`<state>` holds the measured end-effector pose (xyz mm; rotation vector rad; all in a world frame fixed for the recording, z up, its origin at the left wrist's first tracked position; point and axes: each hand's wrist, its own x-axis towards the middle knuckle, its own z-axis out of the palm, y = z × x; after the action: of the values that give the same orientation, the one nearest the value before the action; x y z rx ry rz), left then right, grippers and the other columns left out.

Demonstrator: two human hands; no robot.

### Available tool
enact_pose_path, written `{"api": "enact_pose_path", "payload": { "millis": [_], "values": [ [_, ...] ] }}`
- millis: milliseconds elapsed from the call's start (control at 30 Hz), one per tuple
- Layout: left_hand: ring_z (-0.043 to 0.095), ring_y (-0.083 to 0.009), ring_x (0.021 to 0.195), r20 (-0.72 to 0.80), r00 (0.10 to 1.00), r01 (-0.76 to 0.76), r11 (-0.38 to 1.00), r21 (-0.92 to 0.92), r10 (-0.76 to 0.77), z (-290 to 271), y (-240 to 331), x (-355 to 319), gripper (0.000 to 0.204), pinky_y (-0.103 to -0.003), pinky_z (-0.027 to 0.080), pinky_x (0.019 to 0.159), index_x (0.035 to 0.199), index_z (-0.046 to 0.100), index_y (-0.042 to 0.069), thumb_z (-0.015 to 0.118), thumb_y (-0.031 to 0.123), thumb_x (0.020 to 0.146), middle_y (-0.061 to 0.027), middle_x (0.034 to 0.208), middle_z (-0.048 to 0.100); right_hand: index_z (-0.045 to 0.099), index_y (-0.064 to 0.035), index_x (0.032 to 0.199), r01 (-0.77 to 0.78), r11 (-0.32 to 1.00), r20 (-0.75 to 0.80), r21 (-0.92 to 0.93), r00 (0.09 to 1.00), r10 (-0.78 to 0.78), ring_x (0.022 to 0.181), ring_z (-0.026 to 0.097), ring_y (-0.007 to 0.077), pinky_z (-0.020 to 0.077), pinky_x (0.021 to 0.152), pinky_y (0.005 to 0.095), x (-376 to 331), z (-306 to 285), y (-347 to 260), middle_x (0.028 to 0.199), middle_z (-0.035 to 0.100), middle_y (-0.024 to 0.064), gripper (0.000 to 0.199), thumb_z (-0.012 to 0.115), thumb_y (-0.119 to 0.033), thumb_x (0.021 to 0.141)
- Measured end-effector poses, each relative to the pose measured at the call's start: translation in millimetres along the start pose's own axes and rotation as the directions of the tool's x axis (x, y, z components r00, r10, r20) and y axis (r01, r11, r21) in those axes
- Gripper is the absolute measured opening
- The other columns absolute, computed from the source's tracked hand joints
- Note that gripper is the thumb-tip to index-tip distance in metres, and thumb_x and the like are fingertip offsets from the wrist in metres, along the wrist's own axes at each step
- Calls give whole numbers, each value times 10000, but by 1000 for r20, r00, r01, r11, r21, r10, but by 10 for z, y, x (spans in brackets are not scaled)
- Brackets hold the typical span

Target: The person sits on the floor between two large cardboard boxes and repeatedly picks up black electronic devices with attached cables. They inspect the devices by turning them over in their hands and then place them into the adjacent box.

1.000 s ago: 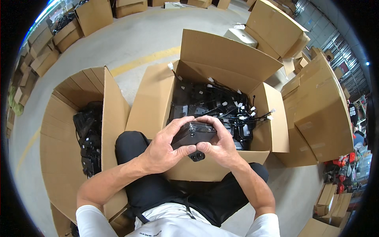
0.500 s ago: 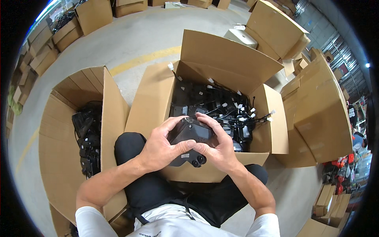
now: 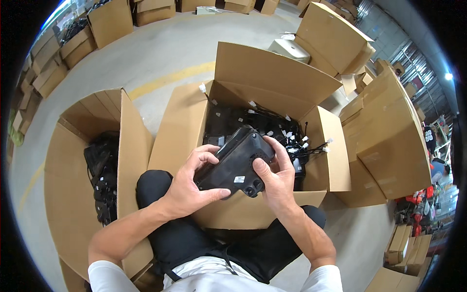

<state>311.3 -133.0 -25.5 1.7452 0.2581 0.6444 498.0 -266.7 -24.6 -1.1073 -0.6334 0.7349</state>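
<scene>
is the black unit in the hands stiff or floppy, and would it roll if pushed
The black unit is probably stiff: it looks boxy and unbent between the left hand and right hand. Its broad, flat-looking face suggests sliding rather than rolling.

Your left hand (image 3: 188,186) and right hand (image 3: 280,184) hold a black housing (image 3: 232,164). Before you, an open carton (image 3: 267,210) contains black parts (image 3: 227,118).

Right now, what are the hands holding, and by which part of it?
A black casing: the left hand holds its left end, and the right hand its right side, thumb on the face turned to the camera.
</scene>
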Motion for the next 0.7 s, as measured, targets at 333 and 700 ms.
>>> {"api": "enact_pose_path", "payload": {
  "millis": [333,700],
  "values": [
    [490,-226,1350,53,965,263,943,-204,-257,83,-64,-46,806,-357,426,1131,1460,466,23,896,74,780,-179,1485,433,510,-4,1394,-66,997,-166,48,983,73,1077,603,138,528,950,290,23,-43,34,1203,614,89,550,778,-146,936],
    [593,-256,1222,-13,1000,-24,961,274,28,-34,256,108,710,-328,522,1007,1417,580,54,818,-10,751,-157,1358,510,534,31,1274,58,953,-2,-298,998,-61,1071,625,148,532,955,293,52,-123,-388,1162,627,117,579,872,-169,849]
  ]
}}
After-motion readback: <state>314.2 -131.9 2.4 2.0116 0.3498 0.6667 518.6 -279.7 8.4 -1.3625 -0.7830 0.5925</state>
